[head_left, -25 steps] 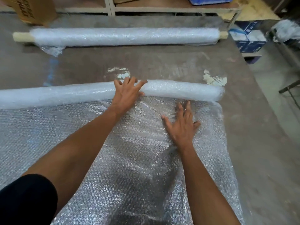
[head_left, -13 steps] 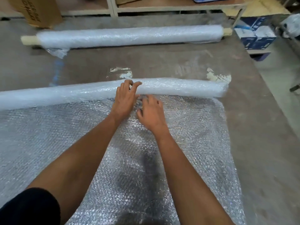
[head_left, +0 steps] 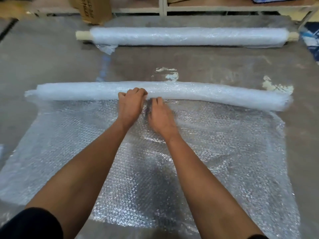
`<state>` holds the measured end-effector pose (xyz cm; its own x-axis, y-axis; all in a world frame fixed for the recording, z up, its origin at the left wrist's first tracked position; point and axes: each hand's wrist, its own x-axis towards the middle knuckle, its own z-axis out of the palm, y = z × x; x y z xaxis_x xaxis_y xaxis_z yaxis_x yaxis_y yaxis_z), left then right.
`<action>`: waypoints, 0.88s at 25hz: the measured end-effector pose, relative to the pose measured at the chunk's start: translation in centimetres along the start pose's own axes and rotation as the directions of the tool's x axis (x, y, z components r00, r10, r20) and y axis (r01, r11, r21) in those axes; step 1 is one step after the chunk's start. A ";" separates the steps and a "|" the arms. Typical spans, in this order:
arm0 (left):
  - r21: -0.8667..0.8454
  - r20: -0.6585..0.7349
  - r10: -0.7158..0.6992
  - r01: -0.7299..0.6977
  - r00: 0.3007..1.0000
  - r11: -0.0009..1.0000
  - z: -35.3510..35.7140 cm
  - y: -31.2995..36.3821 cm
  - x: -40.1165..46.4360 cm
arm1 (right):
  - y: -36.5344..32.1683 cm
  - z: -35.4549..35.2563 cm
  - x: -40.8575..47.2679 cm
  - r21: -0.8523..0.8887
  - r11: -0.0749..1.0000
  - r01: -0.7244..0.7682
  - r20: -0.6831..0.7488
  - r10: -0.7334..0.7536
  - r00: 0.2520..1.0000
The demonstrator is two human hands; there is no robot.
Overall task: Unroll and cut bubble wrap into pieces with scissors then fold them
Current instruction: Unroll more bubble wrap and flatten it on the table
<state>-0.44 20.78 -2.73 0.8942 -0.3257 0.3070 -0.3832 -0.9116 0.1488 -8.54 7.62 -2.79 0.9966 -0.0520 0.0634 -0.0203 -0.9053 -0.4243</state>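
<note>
A wide sheet of bubble wrap (head_left: 224,152) lies flat on the table under both my forearms. Its far part is wound into a loose roll (head_left: 215,95) that runs across the table from left to right. My left hand (head_left: 132,104) sits on the middle of this roll with its fingers curled over the top, gripping it. My right hand (head_left: 160,118) is right beside it, slightly blurred, with fingers stretched forward and touching the foot of the roll where it meets the flat sheet. No scissors are in view.
A second bubble wrap roll on a cardboard core (head_left: 181,36) lies across the far side of the grey-brown table (head_left: 51,66). Behind it stand a cardboard box (head_left: 93,9) and a shelf frame (head_left: 224,8). Blue-and-white boxes (head_left: 310,45) sit off the table's right edge.
My right hand has slid left from the flat sheet up to the roll beside my left hand. My left hand's fingers have curled over the roll. The view has shifted left.
</note>
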 end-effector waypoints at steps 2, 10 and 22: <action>0.111 -0.004 -0.015 0.016 1.000 0.994 0.1 -0.8 -0.1 | -2.2 1.3 0.6 -0.003 0.999 -0.052 -0.013 0.052 0.999; 0.152 0.131 0.056 -0.076 0.990 0.985 -0.9 -7.5 -0.8 | -8.6 4.9 3.2 -0.318 0.916 -0.245 -0.058 0.240 0.969; 0.134 0.077 0.139 -0.148 0.987 0.980 -3.3 -19.9 1.1 | -17.9 10.5 6.2 -0.275 0.940 -0.200 0.019 0.213 0.977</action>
<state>7.41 39.43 -2.27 0.8476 -0.4672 0.2516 -0.4767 -0.8787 -0.0258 -1.13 27.94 -4.22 0.9707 -0.2359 -0.0460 -0.2403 -0.9569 -0.1630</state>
